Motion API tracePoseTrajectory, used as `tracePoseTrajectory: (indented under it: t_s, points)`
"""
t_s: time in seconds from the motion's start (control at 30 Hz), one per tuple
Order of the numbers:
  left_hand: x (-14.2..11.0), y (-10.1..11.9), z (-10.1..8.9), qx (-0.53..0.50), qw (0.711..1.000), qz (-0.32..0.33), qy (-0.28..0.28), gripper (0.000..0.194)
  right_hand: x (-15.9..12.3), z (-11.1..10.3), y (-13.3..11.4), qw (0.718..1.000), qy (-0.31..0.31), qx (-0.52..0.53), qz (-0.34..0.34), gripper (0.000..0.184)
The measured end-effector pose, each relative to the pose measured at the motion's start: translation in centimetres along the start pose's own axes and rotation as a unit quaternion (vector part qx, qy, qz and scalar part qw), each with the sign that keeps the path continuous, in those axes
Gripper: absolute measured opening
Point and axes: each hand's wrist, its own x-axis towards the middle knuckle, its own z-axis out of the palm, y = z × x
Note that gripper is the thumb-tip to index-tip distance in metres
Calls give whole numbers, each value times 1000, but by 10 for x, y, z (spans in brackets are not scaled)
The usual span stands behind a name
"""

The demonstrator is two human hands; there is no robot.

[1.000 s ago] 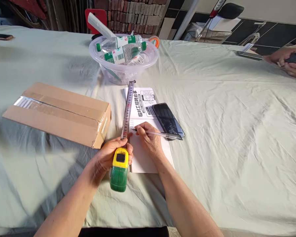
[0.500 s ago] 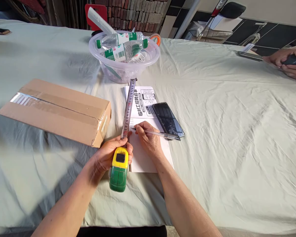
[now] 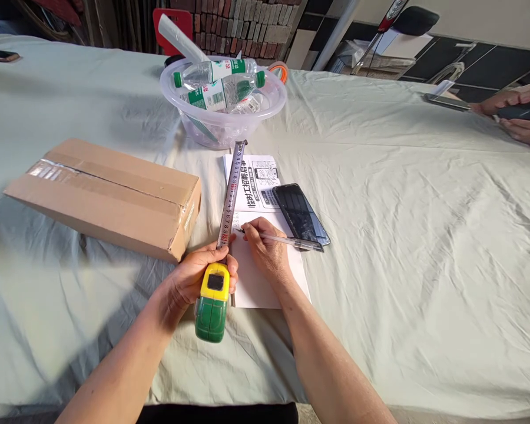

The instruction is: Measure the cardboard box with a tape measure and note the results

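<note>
Little has changed: the left grip (image 3: 195, 272) stays clamped on the tape measure (image 3: 211, 312), blade (image 3: 230, 200) extending ahead; the right grip (image 3: 269, 250) pinches the pen (image 3: 289, 239).

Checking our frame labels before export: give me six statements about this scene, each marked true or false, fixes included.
1. The left hand holds a tape measure. True.
2. The cardboard box is nearer the left hand than the right hand. True.
3. The right hand is empty. False: it holds a pen.
4. The tape measure is fully retracted. False: its blade is pulled out.
5. The plastic bottles lie in the basin. True.
6. The bottles are capped in red. False: the visible caps are green.
</note>
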Motion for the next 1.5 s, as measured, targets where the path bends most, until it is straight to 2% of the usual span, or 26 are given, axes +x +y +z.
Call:
tracePoseTrajectory:
  t_s: [0.67,0.9,1.5]
  points:
    - [1,-1,-1,-3,1000,8,-7,11,0,0,-3,1000,8,-6,1,26]
    - [1,-1,-2,-3,1000,5,-6,19,0,0,-2,1000,9,-11,-4,26]
    - [0,-2,-2,-2,1000,10,-6,15,0,0,-3,1000,20,-12,-9,25]
